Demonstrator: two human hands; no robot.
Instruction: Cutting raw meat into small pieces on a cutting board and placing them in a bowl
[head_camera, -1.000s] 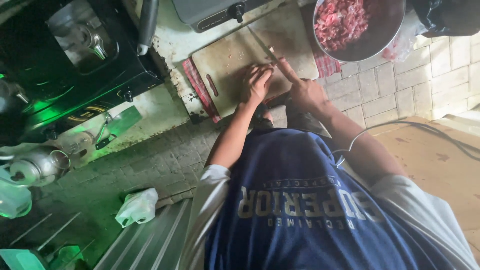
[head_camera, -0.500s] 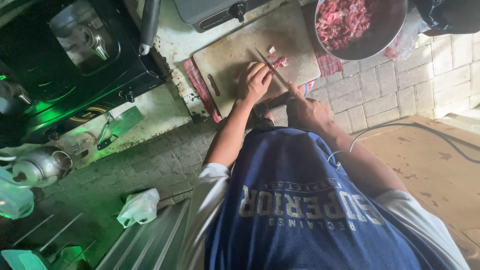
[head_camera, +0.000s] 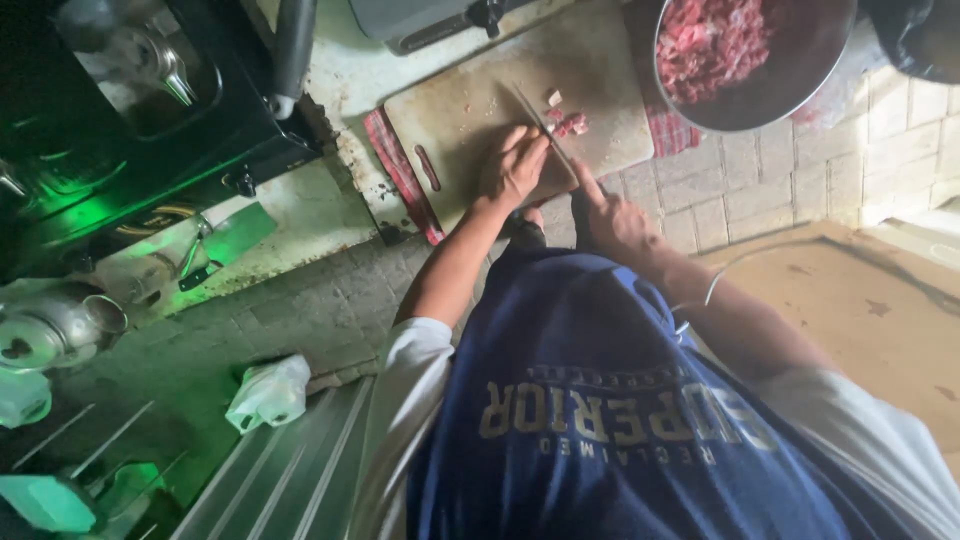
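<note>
The left hand (head_camera: 512, 165) is curled, pressing down on a piece of meat on the cutting board (head_camera: 470, 100). Just beside it, the right hand (head_camera: 612, 215) is clenched on the handle of a knife (head_camera: 537, 118), forefinger stretched along it, the blade angled across the board. Small red meat pieces (head_camera: 570, 123) lie just beyond the fingers. Farther past the right hand sits a metal bowl (head_camera: 790, 85) of chopped meat.
</note>
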